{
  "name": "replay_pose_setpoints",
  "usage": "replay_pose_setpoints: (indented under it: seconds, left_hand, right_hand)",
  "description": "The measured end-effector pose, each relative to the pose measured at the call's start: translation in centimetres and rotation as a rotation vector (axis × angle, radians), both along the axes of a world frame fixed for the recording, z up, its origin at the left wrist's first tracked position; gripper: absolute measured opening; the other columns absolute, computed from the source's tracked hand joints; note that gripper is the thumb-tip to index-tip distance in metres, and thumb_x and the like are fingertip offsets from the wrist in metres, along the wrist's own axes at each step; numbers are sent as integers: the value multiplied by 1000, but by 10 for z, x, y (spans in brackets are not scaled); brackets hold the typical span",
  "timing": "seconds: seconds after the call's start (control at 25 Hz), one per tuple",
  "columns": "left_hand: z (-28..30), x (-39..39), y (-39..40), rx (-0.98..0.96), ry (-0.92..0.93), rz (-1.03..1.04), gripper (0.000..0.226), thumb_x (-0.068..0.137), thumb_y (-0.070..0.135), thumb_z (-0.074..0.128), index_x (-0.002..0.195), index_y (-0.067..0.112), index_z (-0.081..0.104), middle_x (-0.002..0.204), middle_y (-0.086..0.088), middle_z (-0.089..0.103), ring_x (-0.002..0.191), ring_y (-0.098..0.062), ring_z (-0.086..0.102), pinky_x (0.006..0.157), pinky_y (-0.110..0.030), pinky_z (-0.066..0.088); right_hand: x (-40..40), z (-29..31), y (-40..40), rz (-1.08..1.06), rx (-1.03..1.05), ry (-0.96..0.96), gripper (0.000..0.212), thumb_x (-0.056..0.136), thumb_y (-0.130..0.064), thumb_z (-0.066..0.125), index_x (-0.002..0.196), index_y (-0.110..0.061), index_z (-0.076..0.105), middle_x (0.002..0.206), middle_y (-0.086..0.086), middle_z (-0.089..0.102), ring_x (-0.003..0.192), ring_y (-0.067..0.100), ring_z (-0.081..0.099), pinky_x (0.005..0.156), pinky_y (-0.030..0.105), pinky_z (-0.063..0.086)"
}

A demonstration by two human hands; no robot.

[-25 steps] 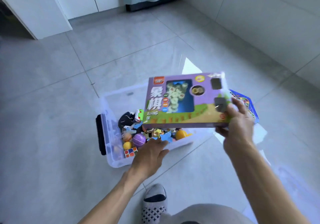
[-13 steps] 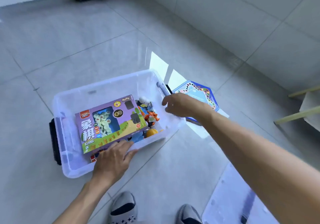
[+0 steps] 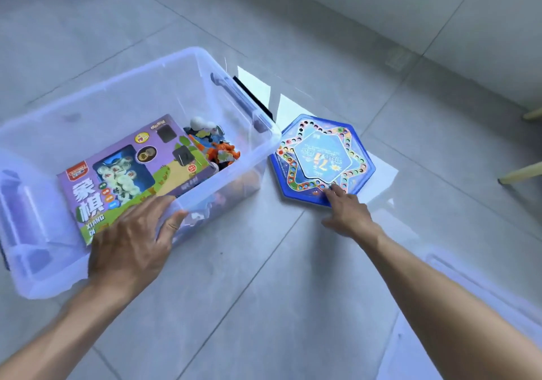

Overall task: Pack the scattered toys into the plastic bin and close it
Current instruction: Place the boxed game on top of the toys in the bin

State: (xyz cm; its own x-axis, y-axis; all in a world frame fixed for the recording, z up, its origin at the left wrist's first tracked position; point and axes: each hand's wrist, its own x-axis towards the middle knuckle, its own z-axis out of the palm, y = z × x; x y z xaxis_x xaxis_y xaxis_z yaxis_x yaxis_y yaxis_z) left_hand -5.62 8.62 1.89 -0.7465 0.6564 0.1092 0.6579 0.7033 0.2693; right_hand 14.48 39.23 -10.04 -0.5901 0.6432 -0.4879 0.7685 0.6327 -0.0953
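While the left hand (image 3: 132, 241) rests flat on the purple box (image 3: 137, 174) in the bin (image 3: 243, 106), right fingers (image 3: 337, 191) – loosely spread – touch the hexagonal board (image 3: 322, 156).

Bare forearms; sleeveless, unadorned hands (image 3: 129, 241)

Left hand (image 3: 129, 241) rests on the bin (image 3: 228, 92) rim; right hand (image 3: 347, 212) touches the hexagonal board (image 3: 322, 159).

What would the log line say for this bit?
left hand: rests on purple chess box | box: in plastic bin | right hand: fingers touch blue hexagonal board game, on floor | lid: off
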Motion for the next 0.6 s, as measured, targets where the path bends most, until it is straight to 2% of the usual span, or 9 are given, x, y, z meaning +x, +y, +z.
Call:
replay_pose_setpoints:
  seconds: [0.12, 0.24, 0.32, 0.44, 0.52, 0.6]
  left_hand:
    - [0, 2, 1, 9, 60, -9, 31, 93, 45, 53, 102, 18, 66, 97, -6, 72, 85, -35, 69, 57, -29, 33]
    - [2, -2, 0, 21, 33, -28, 31, 89, 46, 49, 100, 21, 64, 95, -2, 71, 82, -32, 69, 56, -28, 35]
    - [3, -2, -3, -5, 3, -34, 32, 91, 49, 46, 102, 24, 63, 100, 0, 70, 88, -31, 68, 57, -31, 42]
    - [4, -1, -1, -6, -83, 12, 34, 93, 50, 50, 109, 23, 63, 113, -1, 68, 100, -32, 65, 70, -38, 47]
    - [11, 3, -1, 25, -142, 44, 42, 91, 53, 44, 110, 21, 64, 117, -4, 66, 106, -33, 61, 82, -42, 44]
    - [10, 22, -6, 53, -18, 7, 44, 88, 42, 43, 118, 16, 62, 126, -8, 60, 114, -33, 52, 94, -45, 37]
  right_hand:
    - [-8, -13, -10, 24, 67, -5, 83, 76, -33, 65, 146, -21, 23, 156, -4, 20, 133, 33, 32, 92, 45, 45]
    - [6, -9, -35, -3, 43, -5, 84, 76, -35, 64, 147, -18, 23, 157, -3, 19, 133, 33, 30, 94, 41, 46]
    - [21, 1, -58, -9, -6, -2, 81, 76, -36, 62, 147, -18, 25, 155, -3, 21, 131, 33, 33, 94, 40, 46]
    - [56, 15, -112, 25, -67, -19, 77, 75, -40, 59, 144, -21, 29, 149, -5, 29, 122, 30, 40, 89, 38, 47]
    - [87, 26, -162, 81, -138, -26, 70, 75, -41, 57, 139, -23, 35, 145, -7, 32, 118, 28, 42, 87, 38, 46]
    - [113, 29, -204, 162, -258, 1, 61, 77, -38, 55, 134, -25, 41, 142, -8, 35, 116, 27, 44, 88, 38, 44]
